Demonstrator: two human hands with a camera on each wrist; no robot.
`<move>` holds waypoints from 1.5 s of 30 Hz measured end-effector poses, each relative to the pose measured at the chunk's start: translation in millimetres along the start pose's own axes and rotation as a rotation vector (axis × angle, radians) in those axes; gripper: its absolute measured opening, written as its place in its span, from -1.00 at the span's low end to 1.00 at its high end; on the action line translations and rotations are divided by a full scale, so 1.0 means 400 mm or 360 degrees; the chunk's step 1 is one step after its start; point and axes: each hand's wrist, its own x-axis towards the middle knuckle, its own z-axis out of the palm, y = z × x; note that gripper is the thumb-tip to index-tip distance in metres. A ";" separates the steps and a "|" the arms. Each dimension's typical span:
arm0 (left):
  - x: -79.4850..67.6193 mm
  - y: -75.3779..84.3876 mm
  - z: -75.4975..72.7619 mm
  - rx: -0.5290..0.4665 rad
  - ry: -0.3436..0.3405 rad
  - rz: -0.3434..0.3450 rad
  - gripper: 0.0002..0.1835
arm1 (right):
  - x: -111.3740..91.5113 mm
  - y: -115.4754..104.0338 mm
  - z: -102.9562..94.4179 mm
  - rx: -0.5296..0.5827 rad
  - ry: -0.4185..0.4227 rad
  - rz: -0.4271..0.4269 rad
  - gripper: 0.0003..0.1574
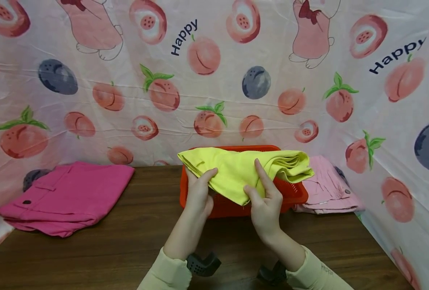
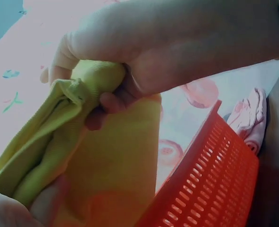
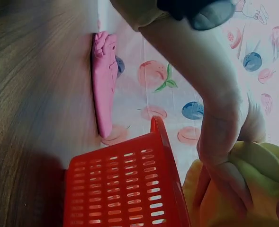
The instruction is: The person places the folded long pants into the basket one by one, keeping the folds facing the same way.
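Both hands are gripping: left hand is holding the yellow cloth by its left part, thumb on the near face; right hand is holding it right of centre, one finger lying along the fabric. Cloth is folded in layers and hanging clear of the table, covering part of the red basket in the head view. Basket is sitting on the dark wood table. Magenta garment is lying folded at far left, pale pink garment folded at right, just beside the basket. Backdrop sheet is hanging behind and along the sides, showing fruit, bunny figures and "Happy" lettering. Left wrist view is showing a gap between the cloth's layers, which the head view is hiding, plus the slotted basket wall and the pink garment beyond. Right wrist view is catching the magenta garment lying low and flat, past another slotted wall.
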 end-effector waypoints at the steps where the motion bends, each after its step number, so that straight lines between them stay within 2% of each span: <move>1: 0.000 -0.001 0.000 -0.0008 0.0006 0.0050 0.03 | -0.001 0.001 0.001 0.0004 -0.0003 0.0011 -0.24; 5: 0.001 -0.003 0.000 -0.0021 -0.0011 0.0336 0.24 | -0.003 0.001 0.005 0.0018 0.0000 0.0081 -0.25; 9: 0.002 0.000 0.000 0.0112 -0.0081 0.0644 0.23 | -0.011 -0.002 0.011 0.0004 0.0000 0.0115 -0.24; 11: 0.004 0.004 -0.001 0.0182 -0.0129 0.0721 0.16 | -0.017 -0.003 0.015 -0.0009 -0.0003 0.0096 -0.22; 13: 0.005 0.008 -0.003 0.0211 -0.0166 0.0708 0.06 | -0.021 -0.002 0.018 -0.0030 -0.0014 0.0051 -0.21; 16: 0.008 0.013 -0.006 0.0205 -0.0189 0.0585 -0.04 | -0.026 -0.001 0.020 -0.0068 -0.0030 -0.0037 -0.20; 21: 0.016 0.016 -0.014 0.0132 -0.0117 0.0377 -0.03 | -0.022 -0.005 0.017 -0.0148 -0.0065 -0.0115 -0.09; 23: 0.020 0.019 -0.019 0.0091 -0.0077 0.0341 -0.02 | -0.015 -0.014 0.013 -0.0109 -0.0091 -0.0038 0.01; 26: 0.026 0.025 -0.025 0.0020 -0.0048 0.0361 0.01 | 0.004 -0.026 0.000 0.0061 -0.0106 0.0177 0.08; 28: 0.026 0.027 -0.026 -0.0003 -0.0047 0.0416 0.03 | 0.022 -0.031 -0.011 0.0169 -0.0081 0.0344 0.03; 32: 0.020 0.031 -0.023 -0.0032 -0.0058 0.0525 0.04 | 0.059 -0.033 -0.042 0.0171 -0.0027 0.0524 -0.16; 37: 0.015 0.046 -0.021 -0.0108 -0.0073 0.0573 0.03 | 0.104 -0.034 -0.090 0.0238 -0.0029 0.0797 -0.28; 40: 0.013 0.055 -0.020 -0.0159 -0.0113 0.0620 0.03 | 0.140 -0.020 -0.123 0.0313 -0.0167 0.1025 -0.28; 45: 0.007 0.064 -0.019 -0.0193 -0.0179 0.0685 0.04 | 0.187 0.036 -0.178 0.0230 -0.0600 0.1341 -0.23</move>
